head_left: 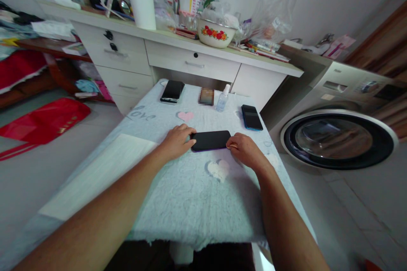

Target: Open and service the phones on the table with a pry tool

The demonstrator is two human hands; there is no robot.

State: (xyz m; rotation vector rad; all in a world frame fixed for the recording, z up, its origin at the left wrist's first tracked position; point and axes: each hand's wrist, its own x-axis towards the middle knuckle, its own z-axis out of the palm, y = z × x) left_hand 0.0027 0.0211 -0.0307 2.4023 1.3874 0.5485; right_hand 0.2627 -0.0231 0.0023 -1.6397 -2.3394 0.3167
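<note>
A black phone (211, 141) with a purple edge lies sideways on the cloth-covered table (190, 194). At its left end, my left hand (178, 141) grips the phone between thumb and fingers. My right hand (243, 148) is closed at the phone's right end, with something small and tan between its fingertips, too small to name. Beyond the hands lie a dark phone stack (172, 92) at the left and a blue-edged phone (252, 117) at the right. A clear spray bottle (223, 98) stands beside a small blurred brown item (206, 96).
A white sheet (101, 173) lies flat along the table's left side. Behind the table is a white desk (193, 61) bearing a flowered bowl (216, 33) and a paper roll (141, 5). A washing machine (333, 114) stands at the right, and a red bag (47, 120) lies at the left.
</note>
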